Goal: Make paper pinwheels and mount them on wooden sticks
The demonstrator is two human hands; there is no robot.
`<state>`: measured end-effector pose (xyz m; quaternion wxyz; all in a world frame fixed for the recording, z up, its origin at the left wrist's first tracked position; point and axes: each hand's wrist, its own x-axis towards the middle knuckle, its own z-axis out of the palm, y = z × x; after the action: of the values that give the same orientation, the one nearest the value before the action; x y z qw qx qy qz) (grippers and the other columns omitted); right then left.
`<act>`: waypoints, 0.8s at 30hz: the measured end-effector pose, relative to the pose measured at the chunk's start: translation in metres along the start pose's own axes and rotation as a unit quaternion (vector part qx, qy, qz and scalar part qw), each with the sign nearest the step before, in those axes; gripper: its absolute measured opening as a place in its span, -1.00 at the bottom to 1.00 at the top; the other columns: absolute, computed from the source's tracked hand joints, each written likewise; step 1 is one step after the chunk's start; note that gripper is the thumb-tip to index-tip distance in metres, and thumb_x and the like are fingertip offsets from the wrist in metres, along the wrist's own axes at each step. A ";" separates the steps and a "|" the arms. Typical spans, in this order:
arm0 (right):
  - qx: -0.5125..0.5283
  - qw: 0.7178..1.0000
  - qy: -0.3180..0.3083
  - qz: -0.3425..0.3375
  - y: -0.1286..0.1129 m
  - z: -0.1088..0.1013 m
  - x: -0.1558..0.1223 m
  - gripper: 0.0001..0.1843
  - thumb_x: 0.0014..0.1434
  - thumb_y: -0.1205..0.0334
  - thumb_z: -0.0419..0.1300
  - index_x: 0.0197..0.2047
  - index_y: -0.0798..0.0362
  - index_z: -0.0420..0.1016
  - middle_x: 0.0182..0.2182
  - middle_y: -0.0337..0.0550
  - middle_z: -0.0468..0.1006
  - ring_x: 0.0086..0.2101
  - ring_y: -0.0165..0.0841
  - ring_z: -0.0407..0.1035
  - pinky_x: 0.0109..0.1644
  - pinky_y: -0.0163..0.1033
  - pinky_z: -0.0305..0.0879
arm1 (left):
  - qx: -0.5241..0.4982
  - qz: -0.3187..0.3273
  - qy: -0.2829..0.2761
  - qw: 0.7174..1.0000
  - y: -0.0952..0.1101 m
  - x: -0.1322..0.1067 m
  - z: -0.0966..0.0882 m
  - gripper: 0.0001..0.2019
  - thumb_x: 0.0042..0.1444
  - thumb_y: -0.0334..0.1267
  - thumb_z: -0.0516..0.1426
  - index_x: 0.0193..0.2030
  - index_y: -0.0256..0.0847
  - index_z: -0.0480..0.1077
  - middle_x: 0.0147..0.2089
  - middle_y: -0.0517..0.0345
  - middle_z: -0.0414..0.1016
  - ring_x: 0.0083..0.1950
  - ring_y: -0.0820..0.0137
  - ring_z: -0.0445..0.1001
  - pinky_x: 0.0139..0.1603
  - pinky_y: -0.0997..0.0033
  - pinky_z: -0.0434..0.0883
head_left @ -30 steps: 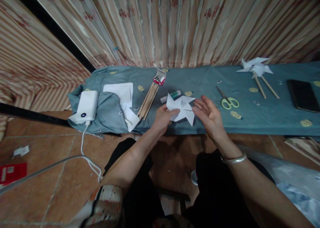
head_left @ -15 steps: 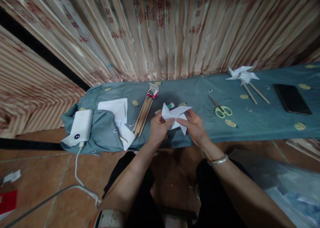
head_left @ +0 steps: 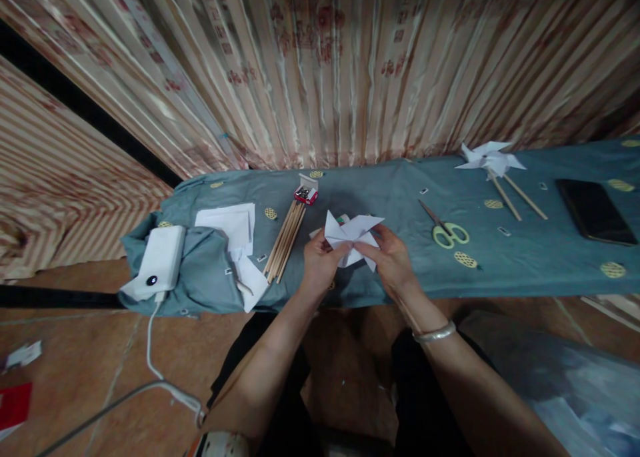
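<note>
A white folded paper pinwheel is held between my two hands over the near middle of the cloth. My left hand grips its left side, the thumb pressed near the centre. From the right, my right hand pinches it with the thumb also at the centre; the fingers behind the paper are hidden. Partly covered by the pinwheel is a glue stick. Left of my hands lie several wooden sticks, with a small open red box of metal pins at their far end.
Green-handled scissors lie to the right. Beyond them are finished paper pinwheels on sticks and a black phone. White paper sheets and a white power bank with a cable sit at the left. A curtain hangs behind.
Both hands keep hold of the pinwheel at nearly the same spot, its blades turned slightly. The whole view has shifted a little, with the table appearing slightly lower.
</note>
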<state>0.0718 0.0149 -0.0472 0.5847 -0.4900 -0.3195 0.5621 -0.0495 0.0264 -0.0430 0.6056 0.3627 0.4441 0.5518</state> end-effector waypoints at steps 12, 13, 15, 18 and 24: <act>0.020 1.000 -0.006 0.012 0.005 0.000 0.001 -0.48 -0.10 -0.03 0.41 -0.08 0.02 0.52 -0.26 -0.19 0.66 -0.26 -0.26 0.52 -0.12 -0.16 0.41 | -0.045 -0.001 0.067 0.997 -0.005 0.001 -0.014 -0.70 -0.36 -0.29 0.37 -0.38 -0.25 0.55 -0.39 0.14 0.60 -0.35 0.37 0.50 -0.19 0.37 0.38; 0.028 0.999 0.002 0.016 0.006 0.000 0.002 -0.50 -0.09 -0.06 0.40 -0.11 0.03 0.55 -0.24 -0.18 0.66 -0.23 -0.24 0.52 -0.12 -0.16 0.41 | -0.060 -0.002 0.078 0.995 -0.004 0.002 -0.014 -0.70 -0.37 -0.30 0.37 -0.37 -0.25 0.55 -0.38 0.13 0.60 -0.35 0.37 0.50 -0.18 0.36 0.39; 0.049 0.998 0.014 0.021 0.010 0.003 0.004 -0.52 -0.10 -0.11 0.39 -0.18 0.03 0.58 -0.25 -0.16 0.66 -0.23 -0.22 0.52 -0.16 -0.16 0.42 | -0.092 -0.015 0.086 0.992 0.000 0.004 -0.011 -0.71 -0.38 -0.31 0.37 -0.40 -0.27 0.54 -0.41 0.12 0.59 -0.39 0.38 0.49 -0.20 0.36 0.38; 0.062 0.998 0.008 0.015 0.016 0.009 0.006 -0.53 -0.14 -0.16 0.38 -0.26 0.01 0.60 -0.32 -0.15 0.67 -0.31 -0.24 0.53 -0.28 -0.19 0.41 | -0.170 -0.031 0.079 0.982 0.013 0.008 0.001 -0.71 -0.42 -0.32 0.37 -0.43 -0.29 0.52 -0.43 0.12 0.57 -0.42 0.41 0.48 -0.23 0.38 0.37; 0.010 1.000 -0.002 -0.026 0.039 0.023 0.012 -0.54 -0.15 -0.21 0.33 -0.34 0.01 0.59 -0.40 -0.13 0.66 -0.42 -0.28 0.50 -0.31 -0.16 0.42 | -0.284 -0.004 0.084 0.955 0.039 0.008 0.021 -0.65 -0.47 -0.37 0.36 -0.40 -0.28 0.50 -0.39 0.14 0.58 -0.35 0.37 0.51 -0.14 0.36 0.38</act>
<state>0.0386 0.0269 -0.0787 0.6038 -0.4744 -0.3274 0.5506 -0.0429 0.0407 -0.0010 0.6461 0.1262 0.3198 0.6814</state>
